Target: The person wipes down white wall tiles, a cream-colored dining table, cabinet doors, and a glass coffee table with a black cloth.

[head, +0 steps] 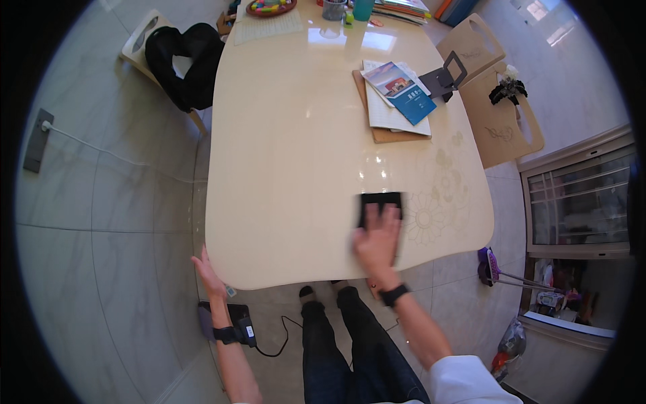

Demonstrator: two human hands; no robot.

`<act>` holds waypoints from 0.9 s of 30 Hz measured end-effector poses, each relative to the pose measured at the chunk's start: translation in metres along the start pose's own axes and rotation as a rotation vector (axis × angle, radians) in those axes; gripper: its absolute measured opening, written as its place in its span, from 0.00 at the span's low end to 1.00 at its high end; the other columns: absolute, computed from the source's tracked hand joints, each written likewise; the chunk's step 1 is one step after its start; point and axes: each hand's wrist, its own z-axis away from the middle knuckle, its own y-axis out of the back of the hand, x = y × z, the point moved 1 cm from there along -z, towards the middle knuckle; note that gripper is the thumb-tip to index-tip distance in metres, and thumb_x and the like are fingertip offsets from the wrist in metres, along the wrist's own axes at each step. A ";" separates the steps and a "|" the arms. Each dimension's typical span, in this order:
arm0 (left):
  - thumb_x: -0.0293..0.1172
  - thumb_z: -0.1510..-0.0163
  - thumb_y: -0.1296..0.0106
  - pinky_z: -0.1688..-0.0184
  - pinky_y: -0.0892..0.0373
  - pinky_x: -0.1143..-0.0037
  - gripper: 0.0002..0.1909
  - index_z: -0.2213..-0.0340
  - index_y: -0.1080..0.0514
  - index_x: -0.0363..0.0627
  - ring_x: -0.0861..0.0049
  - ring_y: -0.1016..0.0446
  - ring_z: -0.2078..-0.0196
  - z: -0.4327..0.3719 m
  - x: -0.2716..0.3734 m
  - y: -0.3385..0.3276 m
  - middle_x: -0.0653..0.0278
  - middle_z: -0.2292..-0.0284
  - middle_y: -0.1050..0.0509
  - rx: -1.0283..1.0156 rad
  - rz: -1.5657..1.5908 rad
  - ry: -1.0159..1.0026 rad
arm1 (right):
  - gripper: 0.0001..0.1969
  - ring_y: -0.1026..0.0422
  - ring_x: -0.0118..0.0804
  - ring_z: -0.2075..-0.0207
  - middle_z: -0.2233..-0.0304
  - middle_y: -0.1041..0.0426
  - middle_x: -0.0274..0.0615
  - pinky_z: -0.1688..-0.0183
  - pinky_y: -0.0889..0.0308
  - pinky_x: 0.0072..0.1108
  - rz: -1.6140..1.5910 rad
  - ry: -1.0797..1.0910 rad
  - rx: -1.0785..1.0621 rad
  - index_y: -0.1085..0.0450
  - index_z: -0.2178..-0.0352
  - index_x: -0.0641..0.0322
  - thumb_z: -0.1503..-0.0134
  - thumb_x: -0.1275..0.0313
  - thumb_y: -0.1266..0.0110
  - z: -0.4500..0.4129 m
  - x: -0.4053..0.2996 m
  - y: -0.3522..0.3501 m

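Note:
My right hand (377,242) lies flat over a folded black cloth (381,198) on the glossy cream tabletop (272,177), close to the near edge. Its fingers reach forward across the cloth, and both are slightly blurred. The underside of the cloth is hidden. At the table's near left corner, my left hand (208,272) is held against or right beside the rim, fingers upward and nothing in them. Whether its palm presses on the edge cannot be made out. Each wrist wears a black band. A floral pattern (424,218) decorates the surface right of the cloth.
Booklets (404,93) and papers lie on a brown board (404,136), beside a dark folding stand (444,78). Farther back are a pen holder (333,10) and a round tray (272,9). Chairs (504,121) flank the table; a black neck pillow (184,65) sits on the left one.

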 end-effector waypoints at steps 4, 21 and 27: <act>0.64 0.40 0.82 0.35 0.56 0.71 0.45 0.40 0.54 0.30 0.65 0.51 0.36 -0.004 -0.005 0.004 0.53 0.38 0.48 -0.061 0.044 0.005 | 0.40 0.62 0.59 0.34 0.37 0.58 0.63 0.35 0.67 0.47 -0.306 0.284 -0.149 0.48 0.40 0.57 0.54 0.56 0.49 0.038 -0.169 -0.034; 0.54 0.36 0.72 0.35 0.58 0.70 0.37 0.40 0.54 0.30 0.63 0.54 0.34 0.054 -0.026 -0.009 0.48 0.37 0.52 0.252 -0.623 -0.007 | 0.37 0.57 0.60 0.36 0.37 0.55 0.60 0.36 0.61 0.45 -0.215 0.169 -0.109 0.45 0.40 0.48 0.53 0.55 0.47 0.000 0.067 0.021; 0.41 0.37 0.66 0.34 0.61 0.63 0.33 0.41 0.57 0.25 0.51 0.59 0.34 0.105 -0.078 -0.074 0.38 0.39 0.56 0.403 -1.264 -0.279 | 0.41 0.59 0.58 0.35 0.36 0.58 0.60 0.37 0.62 0.46 0.056 -0.256 0.056 0.52 0.37 0.48 0.49 0.47 0.49 -0.022 0.347 0.056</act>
